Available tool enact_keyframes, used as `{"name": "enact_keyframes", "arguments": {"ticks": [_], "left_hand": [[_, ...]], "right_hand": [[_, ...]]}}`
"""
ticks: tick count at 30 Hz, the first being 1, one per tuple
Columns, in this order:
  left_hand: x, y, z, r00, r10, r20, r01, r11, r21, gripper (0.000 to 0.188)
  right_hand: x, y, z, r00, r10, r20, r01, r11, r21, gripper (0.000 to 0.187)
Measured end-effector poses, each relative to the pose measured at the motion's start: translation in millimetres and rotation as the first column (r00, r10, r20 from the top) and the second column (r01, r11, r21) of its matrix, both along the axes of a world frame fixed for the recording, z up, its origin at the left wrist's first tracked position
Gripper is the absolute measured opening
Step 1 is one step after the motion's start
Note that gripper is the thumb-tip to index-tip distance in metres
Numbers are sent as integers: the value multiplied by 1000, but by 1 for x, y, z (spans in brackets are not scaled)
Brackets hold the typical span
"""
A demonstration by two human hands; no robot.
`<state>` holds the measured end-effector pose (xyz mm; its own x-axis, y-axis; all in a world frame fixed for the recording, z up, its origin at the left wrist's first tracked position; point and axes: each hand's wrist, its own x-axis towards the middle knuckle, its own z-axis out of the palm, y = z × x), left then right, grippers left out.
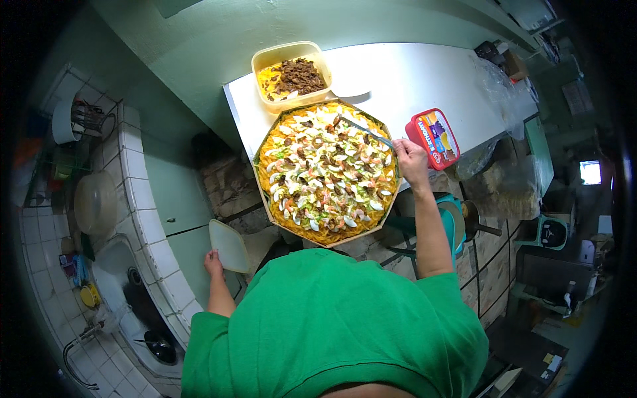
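Observation:
A large octagonal tray [262, 199] is full of orange noodles topped with egg slices, shrimp, shredded greens and dark brown pieces. My right hand [411, 159] is closed around a slim grey metal utensil [371, 132], whose far end reaches over the noodles' upper part; its exact kind is hard to make out. Low at the left, away from the table, my left hand [213, 263] grips the edge of a pale rectangular plastic lid [229, 245]. Behind the tray, a yellowish plastic container [257, 65] holds dark brown strips over something orange.
The tray rests on a white table [398, 73]. A red tub with a printed lid [434, 139] stands at its right. Clear plastic bags [497, 93] lie beyond it. Below are a teal stool [454, 229] and a pan [472, 222]. A tiled counter with a sink [119, 265] runs along the left.

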<state>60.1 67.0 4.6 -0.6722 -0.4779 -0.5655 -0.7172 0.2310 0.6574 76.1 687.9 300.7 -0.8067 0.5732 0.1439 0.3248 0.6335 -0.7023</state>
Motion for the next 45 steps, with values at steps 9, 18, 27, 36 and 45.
{"name": "enact_keyframes", "arguments": {"ticks": [9, 18, 27, 36, 45], "left_hand": [[31, -8, 4, 994, -96, -53, 90, 989, -113, 22], [61, -12, 18, 999, -18, 38, 23, 987, -158, 23], [55, -20, 3, 998, 50, 29, -47, 994, -103, 24], [27, -15, 13, 998, 36, 59, -29, 993, -112, 19], [33, -24, 10, 987, 135, 88, -129, 989, -76, 19]], "right_hand": [[-34, -13, -38, 998, 47, 37, -55, 956, 288, 24], [-69, -14, -16, 995, 28, 97, -62, 927, 371, 25], [-183, -27, -3, 1000, 19, 5, -19, 943, 333, 34], [-313, -61, -52, 965, 119, 233, -241, 755, 610, 25], [-344, -64, -42, 934, 116, 337, -293, 789, 540, 23]]}}
